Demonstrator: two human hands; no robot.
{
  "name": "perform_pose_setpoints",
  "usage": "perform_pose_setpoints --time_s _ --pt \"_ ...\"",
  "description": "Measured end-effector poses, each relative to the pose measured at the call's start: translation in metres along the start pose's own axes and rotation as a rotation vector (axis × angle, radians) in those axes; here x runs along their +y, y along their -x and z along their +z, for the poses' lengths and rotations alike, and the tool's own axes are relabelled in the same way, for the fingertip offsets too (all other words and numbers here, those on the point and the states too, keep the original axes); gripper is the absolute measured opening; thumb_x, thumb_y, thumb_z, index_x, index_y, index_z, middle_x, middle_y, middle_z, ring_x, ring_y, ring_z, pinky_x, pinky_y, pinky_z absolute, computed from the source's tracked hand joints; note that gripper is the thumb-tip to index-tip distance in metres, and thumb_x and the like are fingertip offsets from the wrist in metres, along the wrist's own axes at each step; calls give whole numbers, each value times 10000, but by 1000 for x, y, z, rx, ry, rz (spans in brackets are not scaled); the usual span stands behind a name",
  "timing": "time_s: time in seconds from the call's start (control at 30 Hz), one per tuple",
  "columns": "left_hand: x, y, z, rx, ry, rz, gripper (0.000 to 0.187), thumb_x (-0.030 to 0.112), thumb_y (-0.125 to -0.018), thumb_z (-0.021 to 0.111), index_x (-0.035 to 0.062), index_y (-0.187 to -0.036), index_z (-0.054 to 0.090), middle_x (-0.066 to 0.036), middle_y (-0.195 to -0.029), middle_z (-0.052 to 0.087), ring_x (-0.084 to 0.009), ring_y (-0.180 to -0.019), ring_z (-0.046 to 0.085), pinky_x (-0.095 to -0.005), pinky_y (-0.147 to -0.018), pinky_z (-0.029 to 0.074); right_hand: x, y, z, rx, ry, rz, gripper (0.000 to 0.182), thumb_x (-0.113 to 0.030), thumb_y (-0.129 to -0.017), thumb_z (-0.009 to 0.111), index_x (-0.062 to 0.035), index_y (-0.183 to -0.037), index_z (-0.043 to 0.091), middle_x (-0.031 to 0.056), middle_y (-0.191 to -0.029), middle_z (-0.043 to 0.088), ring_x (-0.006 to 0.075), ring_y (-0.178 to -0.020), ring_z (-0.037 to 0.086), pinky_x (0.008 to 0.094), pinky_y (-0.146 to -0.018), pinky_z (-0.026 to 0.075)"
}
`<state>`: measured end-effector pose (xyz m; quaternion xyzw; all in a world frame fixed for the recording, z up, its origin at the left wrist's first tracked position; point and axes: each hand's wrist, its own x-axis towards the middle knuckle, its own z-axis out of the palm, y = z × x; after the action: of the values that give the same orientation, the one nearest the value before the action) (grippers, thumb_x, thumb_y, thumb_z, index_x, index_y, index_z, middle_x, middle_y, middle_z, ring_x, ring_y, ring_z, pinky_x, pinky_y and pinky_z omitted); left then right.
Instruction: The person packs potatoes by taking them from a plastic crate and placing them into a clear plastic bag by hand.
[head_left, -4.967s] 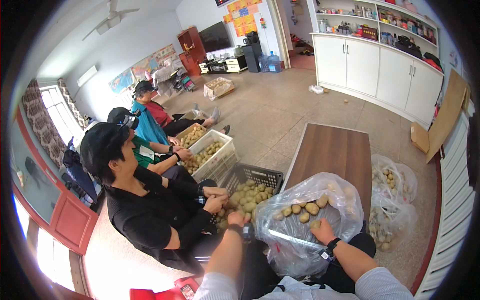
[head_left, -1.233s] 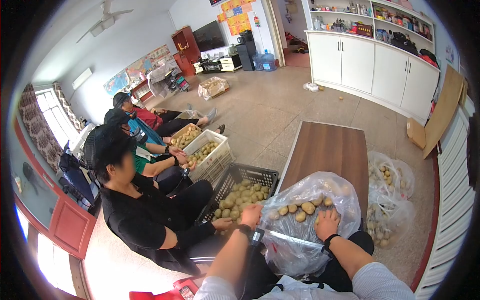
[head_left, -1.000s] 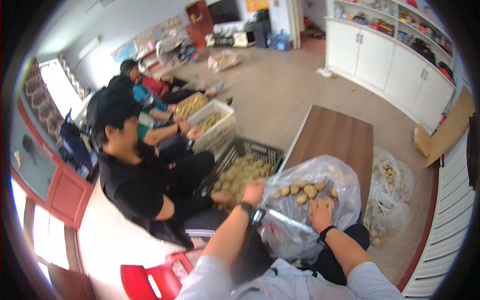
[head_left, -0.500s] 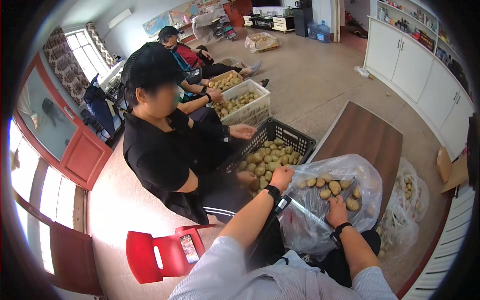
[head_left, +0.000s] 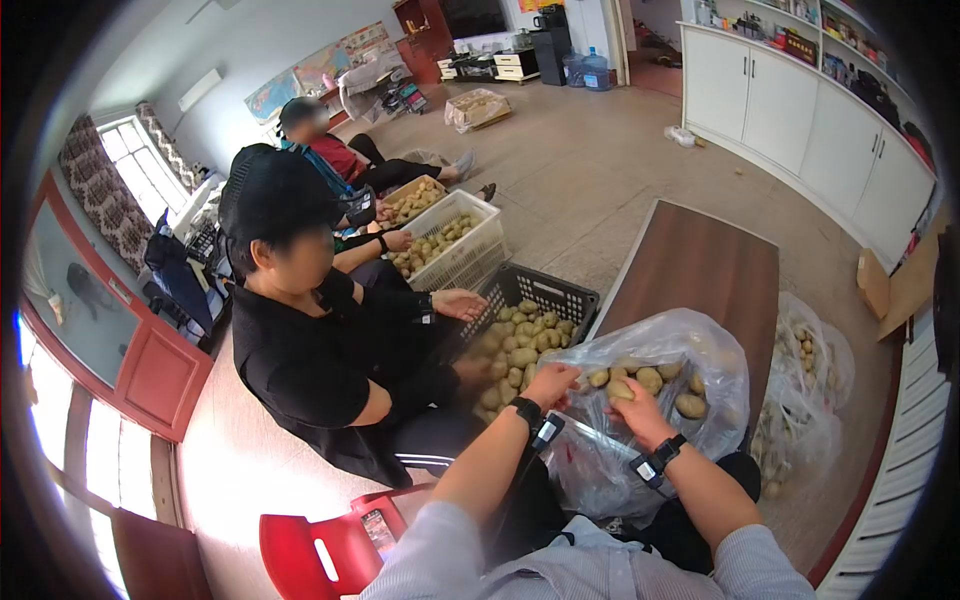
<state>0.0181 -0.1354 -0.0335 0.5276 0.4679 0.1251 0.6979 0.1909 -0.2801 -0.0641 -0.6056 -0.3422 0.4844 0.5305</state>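
My left hand (head_left: 549,383) is pinching the rim of the clear plastic bag (head_left: 700,345) at its 9 o'clock edge, fingers closed on the film. My right hand (head_left: 634,408) is inside the bag mouth, curled round 1 potato (head_left: 620,390); can't tell how firm the grip is.

Abt 5 or 6 loose potatoes (head_left: 660,380) show at the bag's top, and the lower part bulges, so I judge plenty is left to go through. The black crate (head_left: 560,292) at my 11 o'clock looks well filled, piled near its rim.

The person in black (head_left: 300,350) sits at my 9 o'clock, 1 hand over that crate. Beyond, a white crate (head_left: 470,250) w/ potatoes. 2 more bags (head_left: 800,390) lie at my 3 o'clock, tops open.
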Motion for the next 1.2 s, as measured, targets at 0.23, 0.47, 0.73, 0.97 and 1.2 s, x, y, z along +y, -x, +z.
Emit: perform_pose_setpoints --time_s 0.23,0.47,0.73,0.97,1.2 --pt "16 14 8 -247 120 -92 435 422 -927 566 48 -1145 523 -87 -933 627 -164 -545 597 -278 -456 470 -40 4 30 -137 1 -65 247 -148 -921 607 24 -1094 568 82 -944 646 129 -750 635 253 -643 522" --pt "10 7 2 -408 76 -70 375 402 -933 572 84 -1128 534 -49 -844 622 -136 -558 596 -244 -453 469 -25 1 30 -51 457 -325 268 -244 -926 612 21 -932 575 92 -728 621 163 -637 601 295 -586 478" --pt "-11 -14 -30 -186 302 -20 355 373 -931 586 75 -1114 525 -65 -853 615 -170 -557 568 -282 -452 453 4 9 -2 217 961 -435 360 -247 -814 662 -22 -1090 604 168 -1121 561 362 -1070 509 461 -895 416" --pt "-34 -32 -67 142 450 34 286 294 -944 540 69 -1120 526 -105 -927 610 -232 -638 594 -343 -521 512 27 10 -38 263 1338 -365 566 -160 -716 721 -77 -1242 529 146 -1333 423 382 -1134 475 466 -929 426" --pt "-71 -32 -111 410 -977 609 403 232 -742 729 28 -1066 602 -175 -978 618 -324 -838 619 -408 -724 523 35 15 -44 140 1358 -281 603 -115 -706 719 -71 -1264 497 154 -1353 414 382 -1126 494 461 -925 445"
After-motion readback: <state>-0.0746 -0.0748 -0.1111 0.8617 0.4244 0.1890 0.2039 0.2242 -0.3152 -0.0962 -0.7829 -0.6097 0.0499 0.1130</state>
